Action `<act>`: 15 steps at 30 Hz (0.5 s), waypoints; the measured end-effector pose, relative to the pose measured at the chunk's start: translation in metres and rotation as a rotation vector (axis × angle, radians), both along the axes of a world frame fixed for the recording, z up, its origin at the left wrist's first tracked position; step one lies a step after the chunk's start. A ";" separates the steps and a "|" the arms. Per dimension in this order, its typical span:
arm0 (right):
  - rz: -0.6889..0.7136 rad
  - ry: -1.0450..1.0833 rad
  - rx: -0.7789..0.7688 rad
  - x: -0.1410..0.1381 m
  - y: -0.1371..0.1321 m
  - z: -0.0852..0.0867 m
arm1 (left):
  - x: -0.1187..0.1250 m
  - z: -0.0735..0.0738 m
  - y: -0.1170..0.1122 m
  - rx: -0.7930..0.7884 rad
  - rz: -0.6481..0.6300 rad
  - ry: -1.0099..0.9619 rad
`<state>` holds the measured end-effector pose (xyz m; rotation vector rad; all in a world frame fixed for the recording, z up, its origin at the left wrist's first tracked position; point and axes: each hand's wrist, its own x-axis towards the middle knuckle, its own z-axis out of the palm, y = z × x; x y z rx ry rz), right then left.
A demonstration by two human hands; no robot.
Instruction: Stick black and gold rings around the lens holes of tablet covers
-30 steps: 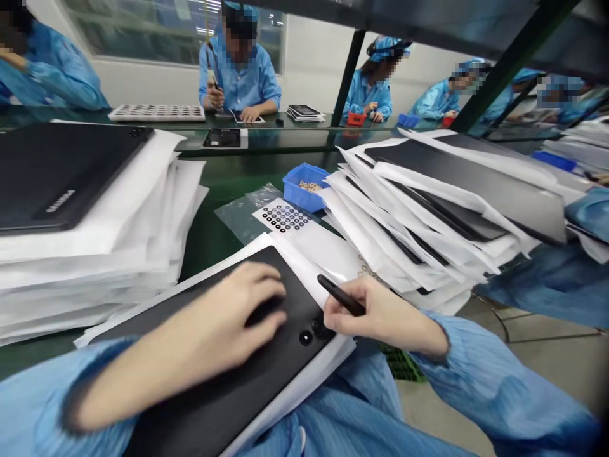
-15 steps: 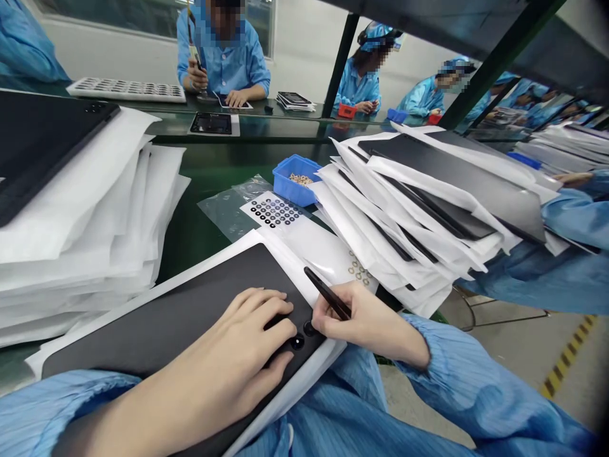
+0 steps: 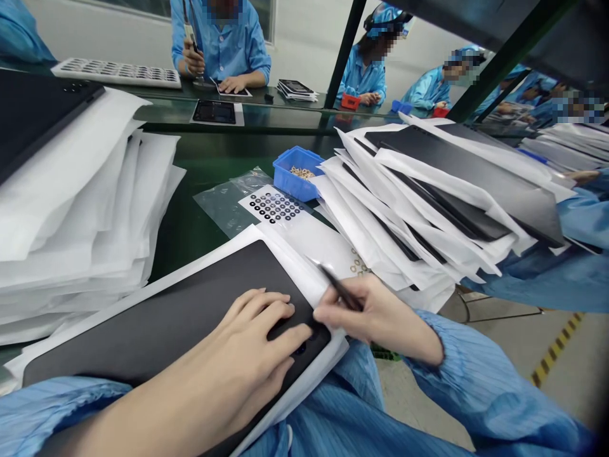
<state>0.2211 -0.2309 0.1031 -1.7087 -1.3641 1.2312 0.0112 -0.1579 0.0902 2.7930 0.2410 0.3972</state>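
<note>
A dark grey tablet back cover (image 3: 157, 324) lies on a white sheet (image 3: 285, 254) in front of me, near the bench edge. My left hand (image 3: 252, 343) rests palm down on it with fingers stretched out. Its index fingertip touches the cover's near right corner, by the round camera opening (image 3: 301, 348), which is partly hidden. Just off that corner, my right hand (image 3: 375, 314) is closed around a slim black tool (image 3: 340, 289), like tweezers or a pen. Motion smears the tool, so its exact kind does not show.
Behind the cover are a sheet of black rings (image 3: 273, 206), a clear bag (image 3: 219, 197), gold-coloured rings (image 3: 356, 261) and a blue bin (image 3: 297, 181) of small parts. Tall stacks of sheet-wrapped covers stand left (image 3: 95, 209) and right (image 3: 428, 190). Co-workers (image 3: 221, 51) sit across the bench.
My right hand has lifted off the camera openings and moved slightly right with the black tool. My left index finger has slid right, over toward those openings.
</note>
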 end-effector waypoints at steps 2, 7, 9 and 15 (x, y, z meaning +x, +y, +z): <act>-0.203 0.105 0.151 0.003 -0.009 -0.005 | 0.000 -0.003 0.000 0.063 -0.001 0.016; -0.267 0.152 0.399 -0.001 -0.029 -0.013 | -0.003 -0.005 0.002 0.107 -0.067 0.113; -0.218 0.143 0.415 -0.006 -0.033 -0.015 | -0.004 -0.002 0.003 0.093 -0.082 0.117; -0.206 0.222 0.384 -0.020 -0.034 -0.023 | -0.001 0.005 0.004 0.068 -0.090 0.062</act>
